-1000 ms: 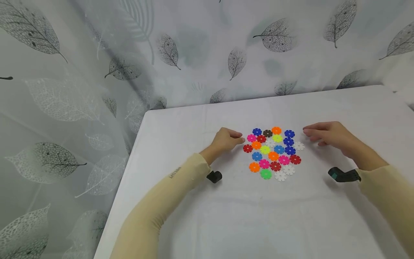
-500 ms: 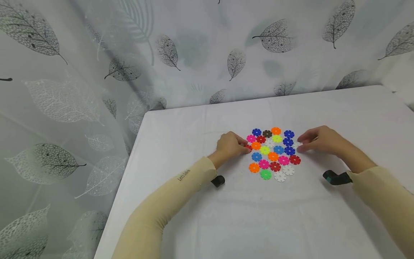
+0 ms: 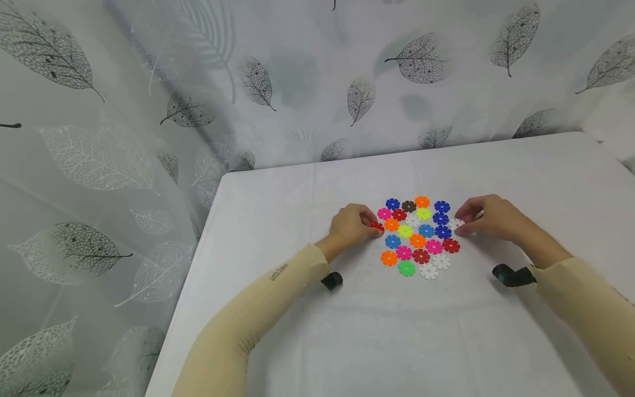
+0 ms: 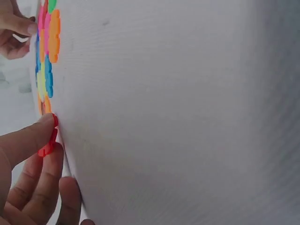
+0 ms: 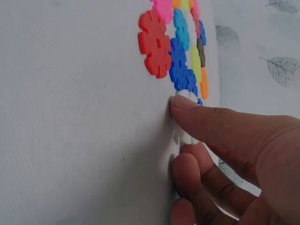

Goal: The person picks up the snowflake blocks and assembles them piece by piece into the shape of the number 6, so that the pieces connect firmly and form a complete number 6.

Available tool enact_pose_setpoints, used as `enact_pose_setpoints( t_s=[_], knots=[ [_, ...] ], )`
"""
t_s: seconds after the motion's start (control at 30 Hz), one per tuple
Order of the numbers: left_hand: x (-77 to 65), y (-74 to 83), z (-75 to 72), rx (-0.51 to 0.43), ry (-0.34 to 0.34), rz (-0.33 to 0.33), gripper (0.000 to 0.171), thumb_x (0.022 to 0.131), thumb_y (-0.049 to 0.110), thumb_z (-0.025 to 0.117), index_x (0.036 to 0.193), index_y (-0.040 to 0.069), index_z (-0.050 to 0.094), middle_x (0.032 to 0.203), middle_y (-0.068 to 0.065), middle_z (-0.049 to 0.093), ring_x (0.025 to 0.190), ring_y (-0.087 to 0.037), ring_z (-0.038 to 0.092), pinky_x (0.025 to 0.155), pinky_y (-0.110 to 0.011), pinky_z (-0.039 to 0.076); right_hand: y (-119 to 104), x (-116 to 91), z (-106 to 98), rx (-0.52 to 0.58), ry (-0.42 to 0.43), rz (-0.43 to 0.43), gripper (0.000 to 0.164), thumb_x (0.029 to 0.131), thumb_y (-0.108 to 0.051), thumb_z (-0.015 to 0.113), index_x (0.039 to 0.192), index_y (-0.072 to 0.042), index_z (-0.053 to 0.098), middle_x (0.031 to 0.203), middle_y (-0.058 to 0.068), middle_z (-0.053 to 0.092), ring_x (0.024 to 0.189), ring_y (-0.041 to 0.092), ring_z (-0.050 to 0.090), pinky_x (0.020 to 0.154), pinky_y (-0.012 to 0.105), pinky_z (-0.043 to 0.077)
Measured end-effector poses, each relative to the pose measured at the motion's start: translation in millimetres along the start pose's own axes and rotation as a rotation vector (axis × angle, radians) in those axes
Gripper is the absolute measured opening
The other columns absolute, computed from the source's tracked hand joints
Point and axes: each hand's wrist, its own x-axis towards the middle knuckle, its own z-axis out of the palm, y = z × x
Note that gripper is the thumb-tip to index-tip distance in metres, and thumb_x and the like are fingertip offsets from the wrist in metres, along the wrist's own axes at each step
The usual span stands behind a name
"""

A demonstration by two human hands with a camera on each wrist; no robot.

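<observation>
At the left edge of a patch of flat, notched plastic discs, my left hand [image 3: 349, 225] pinches a red notched disc [image 3: 377, 227] between thumb and fingers. The left wrist view shows this red disc [image 4: 49, 147] tipped up on its edge in the grip. Across the patch, my right hand [image 3: 488, 216] pinches a white notched disc [image 3: 455, 224] at the right edge. In the right wrist view the thumb covers part of that white disc [image 5: 184, 134]. A dark blue disc [image 3: 443, 231] lies beside the white one, and an orange disc [image 3: 391, 224] beside the red.
Several discs lie flat between the hands, among them a green disc [image 3: 407, 268], a brown disc [image 3: 409, 206] and a red disc [image 3: 451, 246]. They rest on a white-covered table [image 3: 387, 342]. A leaf-patterned curtain [image 3: 307, 82] hangs along the back and left.
Both hands have moved inward to the patch. The left now pinches the red disc at its left edge, the right the white disc at its right edge. The other discs lie as before.
</observation>
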Motion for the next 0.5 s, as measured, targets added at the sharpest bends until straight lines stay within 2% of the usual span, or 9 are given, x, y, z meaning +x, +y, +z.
enact_pose_setpoints(
  t_s=[0.17,0.27,0.37,0.5],
  knots=[
    [-5.2,-8.8,-8.0,-0.212,-0.021,0.0,0.018,0.085,0.023,0.085,0.097,0.011,0.078,0.076,0.007,0.07,0.073,-0.013,0.067,0.066,-0.024,0.053,-3.1,-1.9,3.4,0.036,0.021,-0.032,0.044,0.085,-0.032,0.083,0.11,0.0,0.067,0.094,0.01,0.065,0.092,0.032,0.057,0.069,0.033,0.053],
    [-8.1,-13.8,-13.9,-0.342,-0.048,-0.014,0.019,0.089,0.021,0.081,0.104,0.009,0.08,0.078,0.004,0.074,0.072,-0.016,0.072,0.064,-0.025,0.054,-6.5,-1.7,6.4,0.073,0.023,-0.041,0.045,0.086,-0.036,0.081,0.111,-0.001,0.069,0.094,0.008,0.067,0.093,0.031,0.059,0.069,0.03,0.054],
    [-11.0,-16.0,-19.0,-0.42,-0.073,-0.025,0.022,0.093,0.023,0.076,0.11,0.009,0.079,0.081,0.003,0.075,0.073,-0.014,0.073,0.066,-0.027,0.052,-12.3,-2.2,9.8,0.105,0.027,-0.053,0.047,0.087,-0.04,0.08,0.113,-0.001,0.071,0.095,0.007,0.069,0.094,0.03,0.06,0.07,0.03,0.055],
    [-17.0,-13.8,-23.3,-0.496,-0.12,-0.05,0.024,0.098,0.024,0.07,0.116,0.009,0.075,0.082,0.001,0.076,0.075,-0.013,0.074,0.074,-0.034,0.055,-27.3,-5.9,14.4,0.165,0.024,-0.109,0.047,0.09,-0.04,0.078,0.117,-0.002,0.072,0.098,0.009,0.073,0.094,0.029,0.064,0.074,0.032,0.056]
  ],
)
